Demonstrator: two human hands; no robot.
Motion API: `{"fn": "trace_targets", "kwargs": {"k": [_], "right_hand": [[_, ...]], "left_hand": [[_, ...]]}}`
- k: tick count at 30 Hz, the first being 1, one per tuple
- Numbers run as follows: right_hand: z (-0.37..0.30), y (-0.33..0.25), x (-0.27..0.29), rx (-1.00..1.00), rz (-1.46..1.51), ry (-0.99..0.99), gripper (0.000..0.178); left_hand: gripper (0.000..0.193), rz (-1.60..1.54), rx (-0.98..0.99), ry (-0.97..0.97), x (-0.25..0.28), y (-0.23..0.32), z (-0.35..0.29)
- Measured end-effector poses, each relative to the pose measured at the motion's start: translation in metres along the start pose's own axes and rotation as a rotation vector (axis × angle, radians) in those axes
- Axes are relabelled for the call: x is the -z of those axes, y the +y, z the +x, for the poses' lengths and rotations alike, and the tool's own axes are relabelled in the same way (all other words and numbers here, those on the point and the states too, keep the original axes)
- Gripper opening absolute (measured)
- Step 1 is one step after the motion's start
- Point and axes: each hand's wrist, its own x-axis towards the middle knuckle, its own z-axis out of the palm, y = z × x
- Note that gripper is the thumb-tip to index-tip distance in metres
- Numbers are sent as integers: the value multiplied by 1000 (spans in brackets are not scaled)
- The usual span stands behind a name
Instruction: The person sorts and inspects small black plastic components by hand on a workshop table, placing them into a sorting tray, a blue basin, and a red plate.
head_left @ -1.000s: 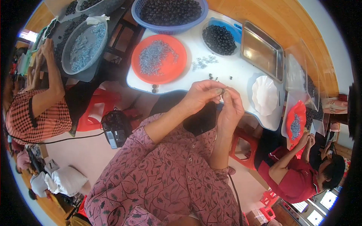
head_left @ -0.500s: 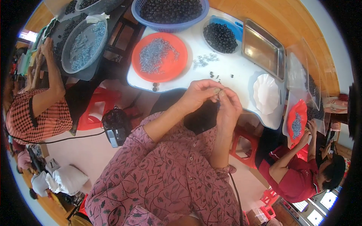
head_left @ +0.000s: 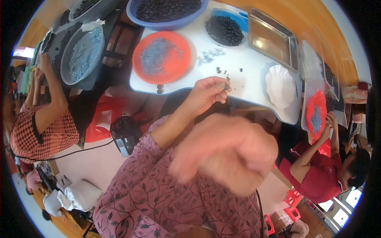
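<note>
My left hand (head_left: 203,96) is at the near edge of the white table (head_left: 248,85), thumb and fingertips pinched on a small dark round piece (head_left: 227,87). My right hand (head_left: 234,152) is raised close to the camera over my lap, smeared by motion, so its fingers cannot be made out. Just beyond the left fingertips lie several small black bits (head_left: 223,72). Farther back are loose clear bits (head_left: 210,56). To the left, an orange-red plate (head_left: 181,65) carries a heap of small clear pieces (head_left: 155,55).
At the back stand a blue-violet basket (head_left: 170,25) and a bowl of black pieces (head_left: 224,31). A metal tray (head_left: 274,41) and white scalloped plate (head_left: 279,87) are on the right. Co-workers sit left (head_left: 43,127) and right (head_left: 317,174). Two dark discs (head_left: 159,89) lie at the front edge.
My right hand has left the left hand and swung up toward the camera. The left hand stays pinched on the dark piece. The view has shifted slightly.
</note>
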Motion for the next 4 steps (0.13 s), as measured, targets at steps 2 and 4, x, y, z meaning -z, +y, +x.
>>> {"fn": "trace_targets", "kwargs": {"k": [2, 4], "right_hand": [[20, -18, -1, 8, 50, -261, 24], [30, -29, -3, -75, 71, -378, 26]], "left_hand": [[21, 2, 40, -22, -8, -6, 3], [22, -7, 35, -5, -3, -8, 2]]}}
